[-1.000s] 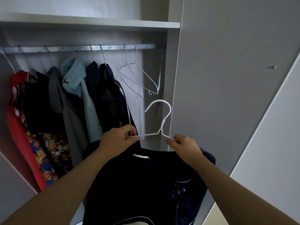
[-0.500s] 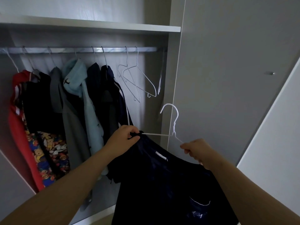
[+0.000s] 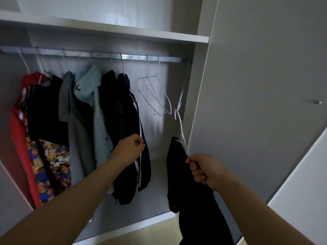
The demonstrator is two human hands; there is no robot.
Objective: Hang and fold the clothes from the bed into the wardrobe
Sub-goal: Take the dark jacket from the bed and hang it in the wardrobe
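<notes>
Head camera looks into the open wardrobe, and I see both of my hands raised in front of the hanging space. My right hand is curled tight round the lower wire of a white hanger, which carries a dark navy garment. That garment droops from the hanger in a long fold past my wrist, in front of the wardrobe's right side wall. The hanger's hook sits well below the rail, just beside the lower tips of two empty wire hangers that hang from it. My left hand pinches the white-striped front edge of a navy jacket hanging on the rail. Further left along the rail hang a light blue hooded top, a grey garment, a black top and a red garment. A blue fabric printed with cartoon bears shows beneath the black one. A small dark mark on the blue hood's collar is too small for me to read. Above the rail runs a white shelf, and to the right stands a grey wardrobe door with a small metal knob.
</notes>
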